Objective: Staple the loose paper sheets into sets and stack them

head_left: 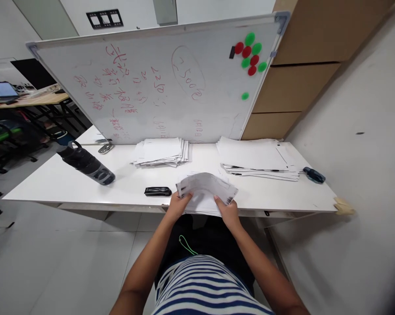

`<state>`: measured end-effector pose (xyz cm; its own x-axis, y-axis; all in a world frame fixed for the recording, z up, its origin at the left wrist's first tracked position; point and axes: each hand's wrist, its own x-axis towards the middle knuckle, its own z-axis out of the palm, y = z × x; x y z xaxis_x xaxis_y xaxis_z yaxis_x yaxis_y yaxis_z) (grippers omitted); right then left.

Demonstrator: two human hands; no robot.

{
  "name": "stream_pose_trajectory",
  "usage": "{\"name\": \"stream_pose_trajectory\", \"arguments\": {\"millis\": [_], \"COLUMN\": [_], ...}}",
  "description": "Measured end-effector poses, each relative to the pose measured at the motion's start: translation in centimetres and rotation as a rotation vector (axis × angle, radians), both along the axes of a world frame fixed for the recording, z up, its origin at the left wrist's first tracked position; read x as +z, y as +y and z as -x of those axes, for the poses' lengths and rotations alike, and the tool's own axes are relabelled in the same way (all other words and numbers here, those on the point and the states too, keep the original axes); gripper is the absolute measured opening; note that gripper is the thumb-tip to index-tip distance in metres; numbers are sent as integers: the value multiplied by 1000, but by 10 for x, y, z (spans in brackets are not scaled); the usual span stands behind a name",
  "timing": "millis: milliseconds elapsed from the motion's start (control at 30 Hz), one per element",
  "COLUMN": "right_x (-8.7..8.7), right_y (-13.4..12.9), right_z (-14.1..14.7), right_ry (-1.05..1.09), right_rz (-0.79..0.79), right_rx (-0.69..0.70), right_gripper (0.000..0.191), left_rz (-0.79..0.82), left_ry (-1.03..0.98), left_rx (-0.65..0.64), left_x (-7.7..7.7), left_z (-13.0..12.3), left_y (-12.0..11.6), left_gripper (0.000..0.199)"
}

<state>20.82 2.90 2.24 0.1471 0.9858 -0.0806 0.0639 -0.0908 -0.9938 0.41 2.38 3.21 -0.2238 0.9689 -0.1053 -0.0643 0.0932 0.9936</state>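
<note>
Single view from head, close above wearer's torso (207, 284); faces forward, down across desk (204, 158) toward whiteboard (166, 96).

Bright, even indoor light here! I see the white desk (131, 177) nearly washing out, soft shadow beneath, pale sheen over the floor tiles (62, 258). Print on the curled papers (204, 180) looks smudgy; my wide lens stretches the edges, the right-hand wall (358, 183) darkening cornerward.

Stapler (158, 191): just beside the left grip (179, 205), blocking a low leftward pass.
Worktop (266, 192): bare just right of the right grip (229, 211).
Left papers (162, 149), right papers (253, 154): ahead of both grips, free lane between.
Whiteboard (134, 103): closes that lane beyond.
</note>
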Motion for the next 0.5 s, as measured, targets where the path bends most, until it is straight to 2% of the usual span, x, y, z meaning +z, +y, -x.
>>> {"name": "stream_pose_trajectory", "arguments": {"millis": [67, 167, 333, 433, 500], "right_x": [-8, -10, -8, -3, -1], "right_y": [-4, -7, -16, -26, -32], "right_z": [7, 11, 1, -8, -11], "right_ry": [-16, -50, -149, -185, -187], "right_rz": [-48, -91, -140, -130, -98], "right_rx": [-27, 11, -58, 25, 94], "right_gripper": [52, 49, 48, 44, 43], "left_rz": [-17, -57, -48, -32, -54], "left_ry": [27, 112, 298, 292, 281], "left_rx": [-18, 19, 38, 38, 135], "left_x": [-9, -11, 2, 10, 13], "left_z": [-7, -12, -2, 10, 21], "left_y": [-2, -6, -18, -27, -31], "left_gripper": [39, 36, 35, 40, 47]}}
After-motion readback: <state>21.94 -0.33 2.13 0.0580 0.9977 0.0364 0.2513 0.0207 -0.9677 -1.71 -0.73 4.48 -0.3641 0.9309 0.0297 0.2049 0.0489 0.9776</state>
